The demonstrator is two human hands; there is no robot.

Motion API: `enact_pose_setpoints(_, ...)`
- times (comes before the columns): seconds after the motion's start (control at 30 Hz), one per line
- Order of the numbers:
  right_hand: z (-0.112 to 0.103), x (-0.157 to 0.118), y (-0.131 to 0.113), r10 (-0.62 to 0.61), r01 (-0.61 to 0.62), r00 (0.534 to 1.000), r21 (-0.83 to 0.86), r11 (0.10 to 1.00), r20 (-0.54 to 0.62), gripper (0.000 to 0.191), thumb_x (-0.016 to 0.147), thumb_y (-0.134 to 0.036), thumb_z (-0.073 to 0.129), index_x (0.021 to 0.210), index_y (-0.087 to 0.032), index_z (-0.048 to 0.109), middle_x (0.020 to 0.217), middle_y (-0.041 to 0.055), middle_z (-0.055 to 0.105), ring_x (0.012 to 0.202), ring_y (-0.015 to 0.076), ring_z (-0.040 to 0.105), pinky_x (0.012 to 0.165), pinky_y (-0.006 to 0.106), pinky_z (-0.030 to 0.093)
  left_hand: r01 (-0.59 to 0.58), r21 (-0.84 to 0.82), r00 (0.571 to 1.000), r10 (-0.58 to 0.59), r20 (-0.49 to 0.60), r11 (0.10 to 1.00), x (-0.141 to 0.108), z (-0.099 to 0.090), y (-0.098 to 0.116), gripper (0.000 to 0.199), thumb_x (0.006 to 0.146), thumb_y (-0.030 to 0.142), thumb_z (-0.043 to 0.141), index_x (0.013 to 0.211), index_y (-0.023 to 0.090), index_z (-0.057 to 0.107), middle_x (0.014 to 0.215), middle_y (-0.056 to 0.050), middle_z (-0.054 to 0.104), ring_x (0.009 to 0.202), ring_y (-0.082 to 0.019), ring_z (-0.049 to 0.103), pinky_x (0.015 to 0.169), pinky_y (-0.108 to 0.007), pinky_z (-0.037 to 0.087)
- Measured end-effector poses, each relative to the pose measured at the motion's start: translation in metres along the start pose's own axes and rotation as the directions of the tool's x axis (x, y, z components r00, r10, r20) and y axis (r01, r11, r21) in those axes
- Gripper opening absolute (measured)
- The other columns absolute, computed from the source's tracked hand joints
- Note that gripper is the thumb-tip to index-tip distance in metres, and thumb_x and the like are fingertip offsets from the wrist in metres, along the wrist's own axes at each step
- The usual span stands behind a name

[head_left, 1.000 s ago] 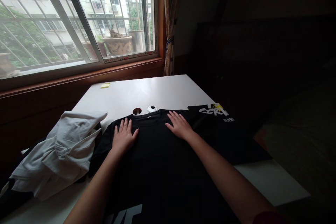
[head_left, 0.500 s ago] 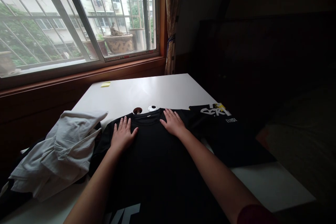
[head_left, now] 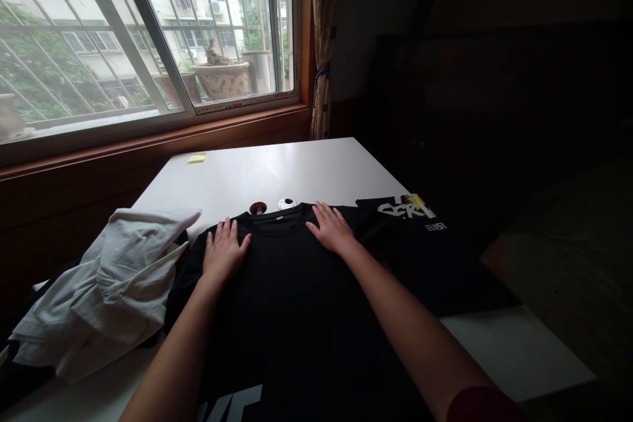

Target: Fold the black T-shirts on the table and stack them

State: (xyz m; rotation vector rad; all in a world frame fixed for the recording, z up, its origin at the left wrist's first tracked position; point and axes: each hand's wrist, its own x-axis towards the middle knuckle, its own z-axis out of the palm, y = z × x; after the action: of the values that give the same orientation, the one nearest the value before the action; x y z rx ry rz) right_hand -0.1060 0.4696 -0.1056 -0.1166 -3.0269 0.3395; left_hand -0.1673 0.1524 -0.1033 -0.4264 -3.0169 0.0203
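Observation:
A black T-shirt lies spread out with its neckline at the far end and grey lettering near me. My left hand rests on its left shoulder, fingers stretched out and slightly apart. On the other shoulder, my right hand lies open with the palm down. Neither hand grips the cloth. Under my right forearm and beyond it is another dark garment with white and yellow print. The lower part of the T-shirt runs out of view.
A crumpled light grey garment is heaped at the left over dark cloth. The white table has two round holes beyond the neckline and a yellow sticky note at its far left. A barred window and a tied curtain stand behind.
Both hands have slid slightly outward over the shoulders, the left hand to the left and the right hand to the right. The T-shirt lies almost as before.

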Motion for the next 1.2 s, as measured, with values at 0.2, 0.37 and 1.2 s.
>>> enact_pose_setpoints(0.2, -0.002, -0.001, 0.000, 0.003, -0.003, 1.000, -0.005, 1.000, 0.003, 0.073, 0.102, -0.060, 0.024, 0.160, -0.016, 0.029, 0.169, 0.0062, 0.020, 0.156, 0.0207, 0.015, 0.127, 0.044, 0.011, -0.114, 0.037, 0.989, 0.116, -0.093, 0.993, -0.007, -0.003, 0.005, 0.063, 0.104, 0.046, 0.027, 0.159, 0.016, 0.032, 0.169, -0.008, 0.016, 0.156, -0.032, 0.012, 0.122, -0.059, 0.023)
enact_pose_setpoints(0.37, -0.003, -0.001, -0.001, -0.014, 0.014, 1.000, -0.005, 1.000, 0.011, 0.072, 0.103, -0.059, 0.025, 0.160, -0.016, 0.030, 0.169, 0.0047, 0.019, 0.156, 0.0208, 0.015, 0.127, 0.045, 0.012, -0.279, 0.047, 0.958, 0.281, -0.052, 0.959, -0.002, -0.012, 0.016, 0.059, 0.100, 0.030, 0.033, 0.155, 0.008, 0.038, 0.165, -0.013, 0.029, 0.154, -0.029, 0.022, 0.124, -0.053, 0.023)
enact_pose_setpoints(1.2, -0.004, 0.003, 0.002, -0.052, 0.054, 0.998, -0.038, 0.998, 0.036, 0.067, 0.103, -0.060, 0.025, 0.160, -0.026, 0.030, 0.170, -0.0003, 0.018, 0.157, 0.0236, 0.012, 0.126, 0.049, 0.011, -0.146, -0.097, 0.989, 0.148, 0.012, 0.985, 0.010, -0.005, 0.022, 0.065, 0.104, 0.061, 0.021, 0.162, 0.031, 0.020, 0.170, -0.005, 0.016, 0.157, -0.026, 0.013, 0.125, -0.054, 0.016)
